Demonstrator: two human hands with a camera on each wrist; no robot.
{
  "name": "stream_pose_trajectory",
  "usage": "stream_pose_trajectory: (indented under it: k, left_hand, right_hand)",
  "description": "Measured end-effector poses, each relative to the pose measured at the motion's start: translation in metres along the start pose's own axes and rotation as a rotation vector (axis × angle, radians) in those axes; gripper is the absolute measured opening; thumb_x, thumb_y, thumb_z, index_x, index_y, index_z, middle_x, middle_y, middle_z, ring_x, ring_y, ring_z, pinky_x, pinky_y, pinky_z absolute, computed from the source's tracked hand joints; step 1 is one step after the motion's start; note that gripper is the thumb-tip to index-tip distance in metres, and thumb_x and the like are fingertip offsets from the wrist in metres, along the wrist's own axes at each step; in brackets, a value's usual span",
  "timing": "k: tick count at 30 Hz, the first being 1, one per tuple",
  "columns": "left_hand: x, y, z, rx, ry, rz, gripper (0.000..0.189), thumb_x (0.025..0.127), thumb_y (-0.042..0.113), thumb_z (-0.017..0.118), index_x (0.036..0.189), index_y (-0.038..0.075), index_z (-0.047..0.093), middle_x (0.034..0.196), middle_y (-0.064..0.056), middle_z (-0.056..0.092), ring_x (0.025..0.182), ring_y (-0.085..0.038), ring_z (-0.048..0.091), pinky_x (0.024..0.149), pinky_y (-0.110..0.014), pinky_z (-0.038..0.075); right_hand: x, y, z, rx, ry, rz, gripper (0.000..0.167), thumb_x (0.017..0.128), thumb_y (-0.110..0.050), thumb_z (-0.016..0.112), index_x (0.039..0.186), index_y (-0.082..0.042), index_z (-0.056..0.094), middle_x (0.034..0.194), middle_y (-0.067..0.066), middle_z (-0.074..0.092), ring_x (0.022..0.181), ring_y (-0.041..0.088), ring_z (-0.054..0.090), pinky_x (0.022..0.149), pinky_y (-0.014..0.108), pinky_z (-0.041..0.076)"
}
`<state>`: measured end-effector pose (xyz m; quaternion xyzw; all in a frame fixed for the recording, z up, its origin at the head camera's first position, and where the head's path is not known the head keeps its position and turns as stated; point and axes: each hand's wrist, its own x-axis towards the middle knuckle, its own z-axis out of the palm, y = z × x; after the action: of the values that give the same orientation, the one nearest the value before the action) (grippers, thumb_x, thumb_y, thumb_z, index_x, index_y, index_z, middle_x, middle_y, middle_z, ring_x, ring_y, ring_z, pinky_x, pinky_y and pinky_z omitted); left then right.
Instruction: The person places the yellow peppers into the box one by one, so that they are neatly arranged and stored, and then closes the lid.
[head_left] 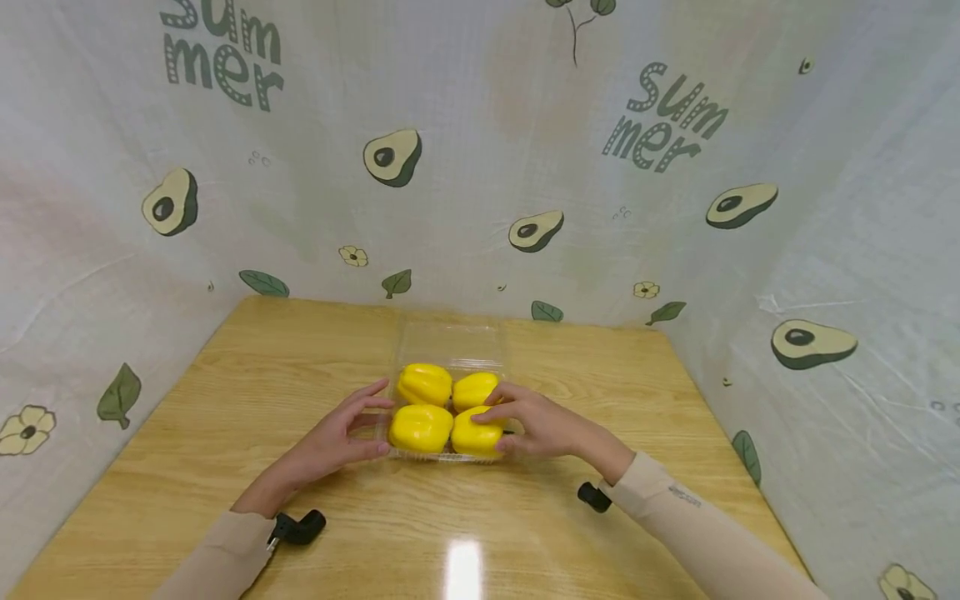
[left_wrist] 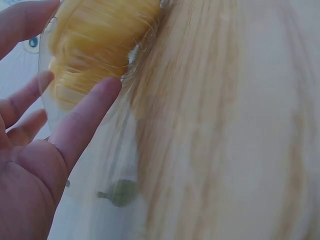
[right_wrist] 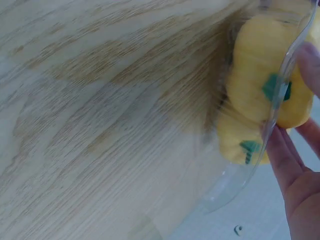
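Observation:
Several yellow bell peppers (head_left: 424, 385) sit in two rows in a clear plastic clamshell box (head_left: 453, 457). Its transparent lid (head_left: 450, 337) lies folded back behind them. My right hand (head_left: 543, 423) holds the front right pepper (head_left: 474, 433), fingers over its top and thumb at its near right side. In the right wrist view, green stems (right_wrist: 250, 146) show through the box wall. On the other side, my left hand (head_left: 341, 433) has its fingers spread along the box's left wall, close to the front left pepper (head_left: 420, 428). Its straight thumb reaches the box edge in the left wrist view.
The box stands on a light wooden table (head_left: 300, 367). Pale cloth (head_left: 465, 167) printed with avocados and leaves hangs behind the table and along both sides. Black devices (head_left: 300, 527) sit at both wrists.

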<state>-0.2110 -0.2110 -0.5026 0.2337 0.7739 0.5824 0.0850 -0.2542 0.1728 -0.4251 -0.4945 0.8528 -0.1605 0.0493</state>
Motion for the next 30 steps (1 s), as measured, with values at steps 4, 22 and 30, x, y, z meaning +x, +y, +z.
stream_pose_trajectory:
  k: [4,22,30]
  left_hand:
    - [0.0,0.0,-0.001,-0.009,0.011,-0.017,0.057,0.098,0.019,0.08,0.148,0.013,0.055,0.178,-0.011,0.011,0.144,-0.054,0.045,0.104,-0.039,0.058]
    - [0.002,0.001,-0.001,-0.009,0.019,-0.036,0.057,0.097,0.021,0.081,0.147,0.016,0.055,0.178,-0.013,0.011,0.144,-0.052,0.046,0.107,-0.039,0.056]
    - [0.001,0.001,-0.001,-0.008,0.02,-0.036,0.056,0.097,0.021,0.081,0.148,0.015,0.056,0.178,-0.011,0.011,0.145,-0.052,0.044,0.106,-0.038,0.057]
  right_hand:
    - [0.006,-0.003,-0.001,-0.035,-0.006,-0.003,0.049,0.095,-0.023,0.082,0.142,-0.017,0.07,0.135,0.008,0.059,0.116,0.021,0.06,0.097,0.037,0.057]
    - [0.003,0.016,0.019,-0.062,0.153,-0.14,0.051,0.092,-0.027,0.083,0.141,-0.018,0.071,0.127,0.007,0.06,0.118,0.022,0.064,0.094,0.033,0.059]
    - [0.0,0.012,0.015,-0.042,0.11,-0.108,0.051,0.095,-0.024,0.081,0.144,-0.017,0.068,0.131,0.008,0.06,0.117,0.019,0.061,0.096,0.034,0.057]
